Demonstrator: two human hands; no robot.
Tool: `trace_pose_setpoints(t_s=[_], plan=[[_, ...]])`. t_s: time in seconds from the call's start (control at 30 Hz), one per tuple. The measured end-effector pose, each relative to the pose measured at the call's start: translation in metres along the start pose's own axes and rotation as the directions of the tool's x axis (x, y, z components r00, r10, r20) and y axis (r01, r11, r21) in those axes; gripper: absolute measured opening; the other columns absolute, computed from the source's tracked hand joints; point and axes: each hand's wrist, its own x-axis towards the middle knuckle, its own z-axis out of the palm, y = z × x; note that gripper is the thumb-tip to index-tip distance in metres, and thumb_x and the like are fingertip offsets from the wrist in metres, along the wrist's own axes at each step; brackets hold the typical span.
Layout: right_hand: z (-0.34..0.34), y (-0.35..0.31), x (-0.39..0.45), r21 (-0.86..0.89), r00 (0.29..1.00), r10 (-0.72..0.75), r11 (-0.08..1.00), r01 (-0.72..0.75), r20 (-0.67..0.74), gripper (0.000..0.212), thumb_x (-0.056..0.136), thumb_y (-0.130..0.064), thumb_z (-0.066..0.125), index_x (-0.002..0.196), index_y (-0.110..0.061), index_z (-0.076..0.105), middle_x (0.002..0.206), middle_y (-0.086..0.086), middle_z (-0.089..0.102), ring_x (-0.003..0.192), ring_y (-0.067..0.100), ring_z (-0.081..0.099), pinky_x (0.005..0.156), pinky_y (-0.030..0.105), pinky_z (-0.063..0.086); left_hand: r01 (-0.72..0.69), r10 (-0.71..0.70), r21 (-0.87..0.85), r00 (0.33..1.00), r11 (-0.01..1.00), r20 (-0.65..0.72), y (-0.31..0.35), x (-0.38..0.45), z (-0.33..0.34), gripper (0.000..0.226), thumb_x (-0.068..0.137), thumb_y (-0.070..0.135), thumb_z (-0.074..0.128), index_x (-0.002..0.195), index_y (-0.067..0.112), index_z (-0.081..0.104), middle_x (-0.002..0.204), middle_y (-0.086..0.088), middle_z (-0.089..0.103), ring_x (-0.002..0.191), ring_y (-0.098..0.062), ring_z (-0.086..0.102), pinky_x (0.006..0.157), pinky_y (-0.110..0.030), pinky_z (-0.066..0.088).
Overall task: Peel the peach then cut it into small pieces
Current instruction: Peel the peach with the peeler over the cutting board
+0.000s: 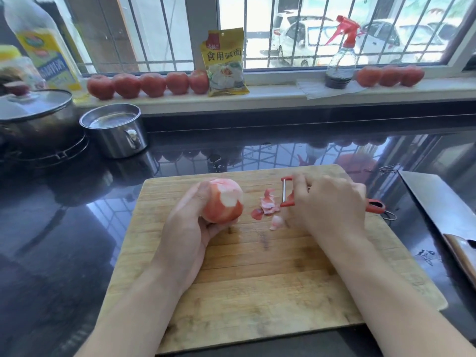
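Note:
My left hand (pixel 189 220) grips a peach (pixel 223 200) just above the wooden cutting board (pixel 257 292). The peach is partly peeled: pale flesh shows on its top and right side, red skin below. My right hand (pixel 327 204) holds a red peeler (pixel 286 193) by its handle, with the blade end pointing left, a short way right of the peach. Several strips of pink peel (pixel 268 206) lie on the board between the peach and the peeler.
A cleaver (pixel 438 202) lies on the dark counter right of the board. A steel mug (pixel 116 130) and a lidded pot (pixel 33 117) stand at back left. Several peaches (pixel 152 85), a yellow packet (pixel 226 63) and a spray bottle (pixel 341 63) line the windowsill.

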Motion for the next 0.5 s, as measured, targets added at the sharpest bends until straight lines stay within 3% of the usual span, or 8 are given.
trace_pose_setpoints(t_s=[0.1,0.17,0.3,0.5], plan=[[-0.002,0.0,0.0,0.263,0.992,-0.056,0.961,0.084,-0.112,0.056,0.102,-0.04,0.043,0.053,-0.017,0.053,0.052,-0.009,0.052,0.063,0.022,0.055,0.083,0.039,0.04,0.006,-0.006,-0.011,1.0,1.0,0.018,-0.001,0.0,0.0,0.041,0.106,0.035,0.049,0.121,0.004,0.071,0.116,-0.019,0.073,0.119,-0.046,0.064,0.091,-0.048,0.057],[-0.001,-0.002,-0.002,0.37,0.964,-0.19,0.896,0.247,-0.184,0.057,0.104,-0.039,0.044,0.051,-0.017,0.048,0.049,-0.01,0.05,0.057,0.017,0.053,0.08,0.045,0.045,-0.004,0.004,0.006,1.0,1.0,0.027,-0.002,0.0,0.001,0.039,0.105,0.033,0.049,0.122,0.005,0.07,0.116,-0.017,0.073,0.115,-0.04,0.067,0.091,-0.047,0.056],[0.002,-0.018,-0.014,0.369,0.871,-0.394,0.794,0.483,-0.292,0.052,0.104,-0.03,0.052,0.054,-0.018,0.051,0.055,-0.014,0.046,0.057,0.01,0.046,0.072,0.046,0.044,-0.051,0.047,0.061,0.996,0.997,0.072,-0.003,-0.001,0.001,0.04,0.101,0.036,0.056,0.125,0.007,0.069,0.117,-0.012,0.074,0.108,-0.027,0.069,0.095,-0.049,0.056],[0.004,-0.029,-0.022,0.161,0.811,-0.392,0.852,0.498,-0.435,0.049,0.105,-0.033,0.053,0.058,-0.02,0.061,0.058,-0.009,0.056,0.064,0.016,0.058,0.076,0.04,0.038,-0.09,0.069,0.142,0.986,0.986,0.151,-0.005,0.0,0.002,0.044,0.094,0.044,0.058,0.13,0.02,0.067,0.124,-0.007,0.074,0.117,-0.027,0.069,0.1,-0.048,0.052]])
